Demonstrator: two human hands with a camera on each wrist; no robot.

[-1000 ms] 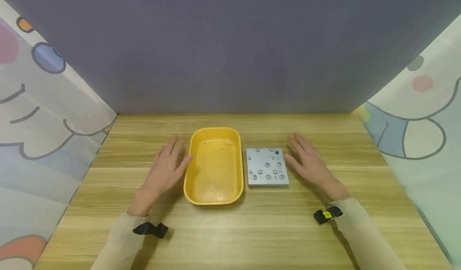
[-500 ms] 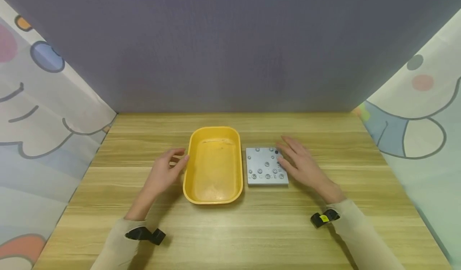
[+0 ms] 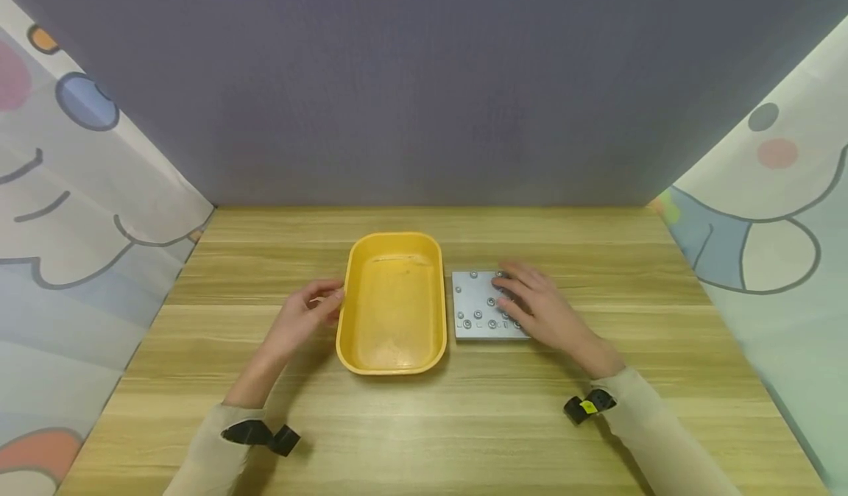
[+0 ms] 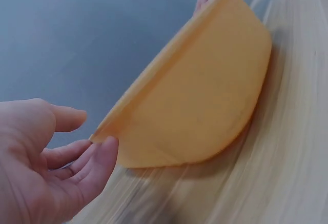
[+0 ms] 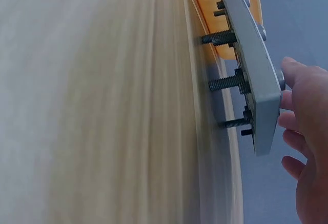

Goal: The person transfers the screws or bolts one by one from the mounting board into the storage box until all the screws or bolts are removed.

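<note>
A yellow plastic tray (image 3: 397, 319) lies on the wooden table, with nothing inside it. My left hand (image 3: 308, 316) is at the tray's left rim, fingers bent against its outer side; in the left wrist view the thumb (image 4: 69, 117) stands apart from the rim. Right of the tray, a silver metal plate (image 3: 469, 297) carries several bolts. Their threaded shanks (image 5: 223, 83) stick out below it in the right wrist view. Over the plate's right part hovers my right hand (image 3: 539, 312), fingers loosely bent and holding nothing; it hides some of the bolts. Whether its fingertips touch them I cannot tell.
The wooden table (image 3: 424, 437) runs back to a grey panel (image 3: 424, 98). Printed curtains (image 3: 66, 202) hang along both sides. Each wrist wears a black camera band (image 3: 258, 433).
My right hand has moved left from beside the plate to above it. The left hand has bent its fingers and come to the tray's rim. Tray and plate have stayed put.
</note>
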